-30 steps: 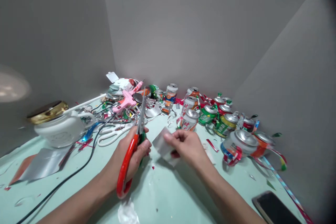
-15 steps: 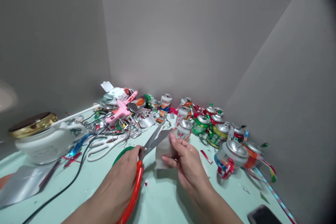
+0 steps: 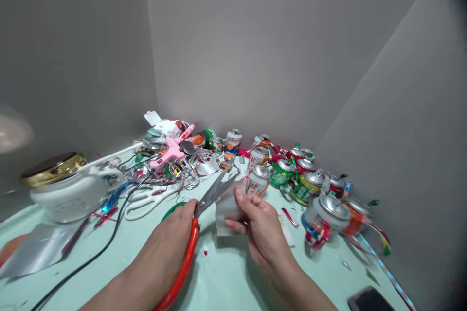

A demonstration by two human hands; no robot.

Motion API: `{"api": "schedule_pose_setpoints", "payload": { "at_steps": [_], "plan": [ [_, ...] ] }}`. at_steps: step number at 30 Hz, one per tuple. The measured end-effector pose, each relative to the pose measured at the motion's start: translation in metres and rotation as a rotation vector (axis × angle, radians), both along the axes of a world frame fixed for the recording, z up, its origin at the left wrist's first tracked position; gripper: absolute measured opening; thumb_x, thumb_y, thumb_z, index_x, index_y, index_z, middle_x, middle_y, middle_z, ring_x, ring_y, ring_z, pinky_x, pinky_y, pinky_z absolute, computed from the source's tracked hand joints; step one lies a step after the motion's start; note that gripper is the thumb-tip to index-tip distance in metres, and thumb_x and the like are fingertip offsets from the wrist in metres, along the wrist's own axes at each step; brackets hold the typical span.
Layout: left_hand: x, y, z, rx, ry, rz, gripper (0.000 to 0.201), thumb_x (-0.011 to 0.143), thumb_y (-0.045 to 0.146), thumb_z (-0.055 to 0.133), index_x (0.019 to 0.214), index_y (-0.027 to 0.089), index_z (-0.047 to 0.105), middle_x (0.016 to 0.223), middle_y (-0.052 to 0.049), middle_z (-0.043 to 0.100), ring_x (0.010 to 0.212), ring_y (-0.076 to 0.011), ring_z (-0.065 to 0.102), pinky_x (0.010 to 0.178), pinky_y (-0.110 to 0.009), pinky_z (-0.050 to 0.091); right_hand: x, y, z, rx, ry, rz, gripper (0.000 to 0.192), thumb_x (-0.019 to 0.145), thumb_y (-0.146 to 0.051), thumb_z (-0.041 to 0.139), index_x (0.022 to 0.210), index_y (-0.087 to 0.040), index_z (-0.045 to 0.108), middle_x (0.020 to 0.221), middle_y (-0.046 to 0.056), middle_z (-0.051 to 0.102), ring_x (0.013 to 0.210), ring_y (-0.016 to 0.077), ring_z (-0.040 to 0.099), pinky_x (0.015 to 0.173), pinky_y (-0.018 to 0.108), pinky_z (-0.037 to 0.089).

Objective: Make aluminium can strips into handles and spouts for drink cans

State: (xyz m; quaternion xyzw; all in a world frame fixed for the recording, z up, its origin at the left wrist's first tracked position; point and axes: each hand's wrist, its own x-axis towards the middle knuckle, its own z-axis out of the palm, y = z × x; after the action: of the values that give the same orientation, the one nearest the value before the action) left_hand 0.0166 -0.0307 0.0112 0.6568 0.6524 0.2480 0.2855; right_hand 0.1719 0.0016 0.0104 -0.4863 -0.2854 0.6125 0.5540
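Mint tabletop (image 3: 233,277), left hand (image 3: 171,238) gripping scissors (image 3: 204,214) now opened, right hand (image 3: 255,226) pinching sheet (image 3: 225,211)

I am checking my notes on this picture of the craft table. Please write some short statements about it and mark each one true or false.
1. The left hand holds red-handled scissors with blades open. True.
2. The right hand holds a green can. False: it holds a small silvery metal sheet.
3. The pink glue gun lies in the clutter beyond the hands. True.
4. The white-handled scissors are in the right hand. False: they lie on the pale green table.
5. A dark phone lies at the lower right. True.
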Motion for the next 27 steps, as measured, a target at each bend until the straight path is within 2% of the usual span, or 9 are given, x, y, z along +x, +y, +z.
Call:
{"api": "schedule_pose_setpoints", "payload": {
  "at_steps": [8,12,15,18,20,22,24,27],
  "plan": [
    [-0.006,-0.002,-0.008,0.069,0.112,-0.096,0.025,0.076,0.021,0.037,0.094,0.022,0.054,0.083,-0.006,0.066,0.075,-0.0225,0.061,0.068,-0.029,0.044,-0.002,0.000,0.002,0.007,0.010,0.001,0.049,0.043,-0.050,0.081,0.060,-0.014,0.053,0.053,-0.004,0.056,0.045,0.0084,0.055,0.044,0.020,0.053],
    [-0.009,-0.001,-0.014,0.091,0.035,-0.137,0.020,0.073,0.023,0.044,0.091,0.022,0.052,0.062,0.001,0.060,0.055,-0.0177,0.055,0.054,-0.024,0.040,0.001,0.005,-0.003,-0.028,-0.074,-0.008,0.048,0.046,-0.050,0.080,0.060,-0.014,0.051,0.051,-0.005,0.054,0.043,0.0062,0.051,0.043,0.020,0.052],
    [-0.013,0.005,-0.017,0.133,-0.057,-0.118,0.012,0.076,0.029,0.046,0.084,0.021,0.051,0.053,0.004,0.051,0.047,-0.0147,0.048,0.048,-0.023,0.036,0.006,0.011,-0.009,-0.018,-0.308,0.089,0.038,0.055,-0.042,0.077,0.063,-0.014,0.053,0.049,-0.006,0.052,0.039,0.0057,0.046,0.039,0.019,0.046],
    [-0.017,0.012,-0.015,0.172,-0.116,-0.102,0.018,0.080,0.038,0.046,0.084,0.020,0.048,0.057,0.004,0.049,0.050,-0.0135,0.047,0.050,-0.023,0.037,0.012,0.014,-0.013,0.069,-0.618,0.256,0.030,0.060,-0.032,0.074,0.079,-0.015,0.058,0.043,-0.009,0.047,0.035,0.0072,0.043,0.036,0.020,0.037],
    [-0.017,0.013,-0.012,0.144,-0.196,-0.109,0.023,0.080,0.041,0.050,0.090,0.020,0.048,0.060,0.005,0.052,0.051,-0.0128,0.047,0.051,-0.023,0.038,0.013,0.013,-0.014,0.138,-0.800,0.316,0.034,0.059,-0.029,0.073,0.088,-0.017,0.060,0.047,-0.008,0.049,0.040,0.0093,0.046,0.040,0.021,0.035],
    [-0.014,0.011,-0.011,0.104,-0.321,-0.106,0.029,0.076,0.042,0.056,0.094,0.020,0.047,0.064,0.004,0.055,0.052,-0.0123,0.048,0.050,-0.022,0.039,0.012,0.009,-0.012,0.196,-0.969,0.335,0.034,0.058,-0.030,0.073,0.089,-0.019,0.063,0.056,-0.005,0.054,0.049,0.0118,0.051,0.046,0.023,0.035],
    [-0.010,0.009,-0.012,0.072,-0.424,-0.101,0.033,0.073,0.040,0.060,0.095,0.020,0.047,0.066,0.004,0.057,0.053,-0.0121,0.049,0.049,-0.022,0.040,0.009,0.004,-0.011,0.249,-1.085,0.362,0.032,0.059,-0.032,0.073,0.088,-0.021,0.065,0.062,-0.003,0.058,0.057,0.0145,0.054,0.051,0.026,0.037],
    [-0.004,0.005,-0.019,0.071,-0.502,-0.062,0.029,0.073,0.032,0.060,0.096,0.020,0.047,0.064,0.006,0.054,0.051,-0.0110,0.047,0.048,-0.022,0.040,0.005,-0.002,-0.010,0.334,-1.123,0.443,0.036,0.063,-0.027,0.071,0.098,-0.023,0.064,0.070,-0.002,0.064,0.066,0.0178,0.058,0.058,0.029,0.041]
  ]
}}
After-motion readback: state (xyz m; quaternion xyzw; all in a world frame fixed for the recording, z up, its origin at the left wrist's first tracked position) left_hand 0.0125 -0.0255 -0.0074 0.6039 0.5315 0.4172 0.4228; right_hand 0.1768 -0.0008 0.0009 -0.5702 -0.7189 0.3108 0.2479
